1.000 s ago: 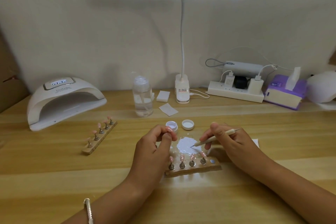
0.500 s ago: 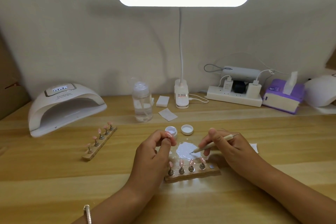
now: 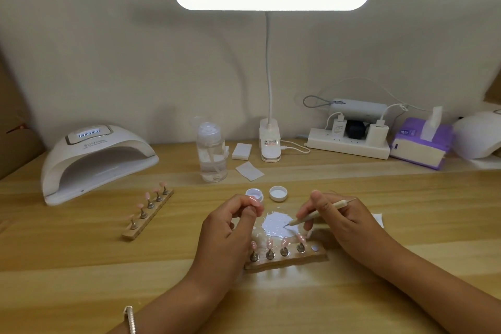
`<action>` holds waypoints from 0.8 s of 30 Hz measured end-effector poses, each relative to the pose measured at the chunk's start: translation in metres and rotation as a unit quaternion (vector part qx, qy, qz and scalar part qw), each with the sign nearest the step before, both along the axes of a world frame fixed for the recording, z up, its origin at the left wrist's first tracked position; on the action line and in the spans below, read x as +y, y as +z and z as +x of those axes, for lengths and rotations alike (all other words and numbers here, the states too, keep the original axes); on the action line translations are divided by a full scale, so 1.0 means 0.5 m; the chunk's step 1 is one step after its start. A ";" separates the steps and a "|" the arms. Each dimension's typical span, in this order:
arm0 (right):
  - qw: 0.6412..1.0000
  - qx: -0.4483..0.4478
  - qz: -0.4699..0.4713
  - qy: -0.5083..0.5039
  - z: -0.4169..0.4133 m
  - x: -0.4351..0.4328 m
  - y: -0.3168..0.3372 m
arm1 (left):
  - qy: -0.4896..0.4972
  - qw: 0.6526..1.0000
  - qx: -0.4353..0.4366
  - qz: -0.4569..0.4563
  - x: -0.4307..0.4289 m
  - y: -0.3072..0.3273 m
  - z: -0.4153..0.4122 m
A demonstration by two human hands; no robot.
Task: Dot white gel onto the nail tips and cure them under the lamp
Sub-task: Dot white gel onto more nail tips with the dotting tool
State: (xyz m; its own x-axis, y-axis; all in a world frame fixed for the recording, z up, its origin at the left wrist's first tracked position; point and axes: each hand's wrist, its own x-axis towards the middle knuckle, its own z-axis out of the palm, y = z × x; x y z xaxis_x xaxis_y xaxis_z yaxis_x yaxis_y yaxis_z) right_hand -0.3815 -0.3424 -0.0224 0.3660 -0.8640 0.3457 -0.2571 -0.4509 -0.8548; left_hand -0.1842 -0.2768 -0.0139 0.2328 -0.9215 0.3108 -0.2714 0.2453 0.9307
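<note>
Wooden worktop (image 3: 81, 279), lit bright. I see my right hand (image 3: 344, 222) pinching a dotting pen (image 3: 314, 213), point in the white gel (image 3: 273, 224) between both hands. Left hand (image 3: 227, 230) fingers (image 3: 244, 205) pinch a pink nail tip (image 3: 253, 201) beside it; curing lamp (image 3: 92, 160) well left.

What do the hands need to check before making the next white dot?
1. Dotting tool gripped in the right hand: ok.
2. Tool tip dipped in the white gel puddle: ok.
3. Pink nail tip pinched in the left hand: ok.
4. Empty spot on the holder for putting it back: ok.
5. Curing lamp display lit: ok.
6. Enough gel on the tool tip: cannot tell.
</note>
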 end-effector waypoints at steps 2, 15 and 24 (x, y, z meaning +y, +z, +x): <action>1.000 0.001 -0.003 -0.011 -0.001 -0.002 0.000 | 0.001 1.000 0.000 0.001 0.000 0.000 0.000; 0.999 -0.029 -0.007 -0.032 -0.006 0.001 -0.001 | -0.006 1.000 -0.002 -0.002 0.001 -0.003 0.002; 0.999 -0.032 -0.003 -0.016 -0.004 0.003 0.001 | 0.001 0.999 -0.040 0.007 0.004 -0.007 0.004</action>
State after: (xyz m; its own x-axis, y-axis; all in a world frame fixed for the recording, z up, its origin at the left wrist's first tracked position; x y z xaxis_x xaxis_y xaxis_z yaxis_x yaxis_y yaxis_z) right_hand -0.3833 -0.3410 -0.0220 0.3160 -0.8727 0.3721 -0.2161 -0.4481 -0.8675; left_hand -0.1824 -0.2750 -0.0175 0.2096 -0.9256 0.3152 -0.3464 0.2312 0.9091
